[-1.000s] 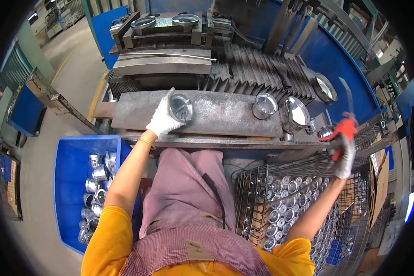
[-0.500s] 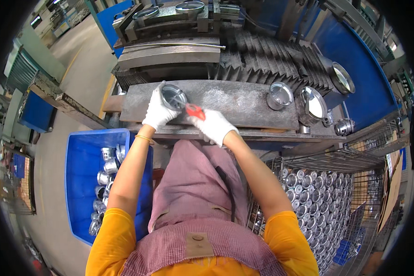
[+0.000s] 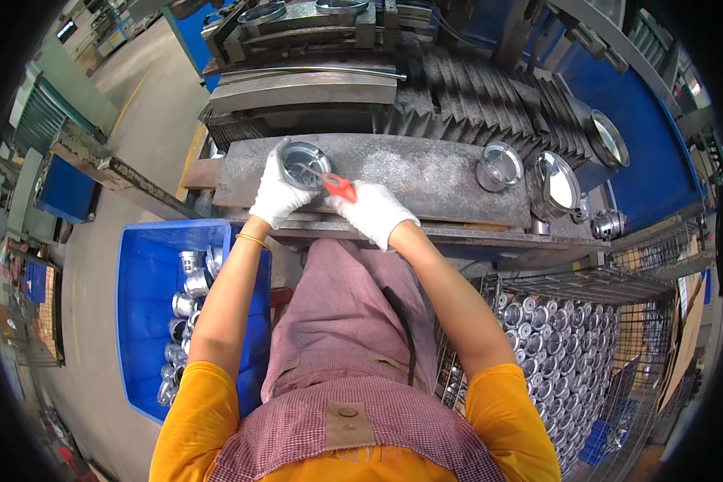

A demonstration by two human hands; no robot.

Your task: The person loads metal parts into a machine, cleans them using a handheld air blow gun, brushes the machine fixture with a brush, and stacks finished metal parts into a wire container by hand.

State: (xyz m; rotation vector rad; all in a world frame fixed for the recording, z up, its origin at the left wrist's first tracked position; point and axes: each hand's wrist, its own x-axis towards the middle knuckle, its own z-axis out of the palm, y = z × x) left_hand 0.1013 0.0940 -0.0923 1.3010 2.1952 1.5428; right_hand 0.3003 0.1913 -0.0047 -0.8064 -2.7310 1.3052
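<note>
1. Compared with the frame one second ago, the right hand (image 3: 375,210) has been brought in from the far right, where a red-handled tool (image 3: 339,187) was held up above the wire basket, and is now placed at the middle of the bench beside the left hand (image 3: 277,195). Against the frame half a second ago, little change is seen beyond a slight shift of view.
2. The left hand, in a white glove, is closed around the near side of a round metal cup (image 3: 304,164), with the thumb on the left wall and the fingers under the rim; the cup is tilted so that its open mouth is turned toward the camera.
3. The right hand, also gloved in white, is closed on the red-handled tool, whose thin tip is pointed left to the cup's mouth; whether the tip actually touches the metal cannot be told.
4. Both forearms are raised from the lower edge and converge over the grey steel bench (image 3: 426,173).
5. The cup is held just above the bench's left part, directly at the left hand and just left of the right hand.
6. Farther right on the bench, a second metal cup (image 3: 499,166) is set well apart.
7. A blue bin (image 3: 140,273) holding similar parts is seen to the lower left, and a wire basket (image 3: 618,337) of them to the lower right.
</note>
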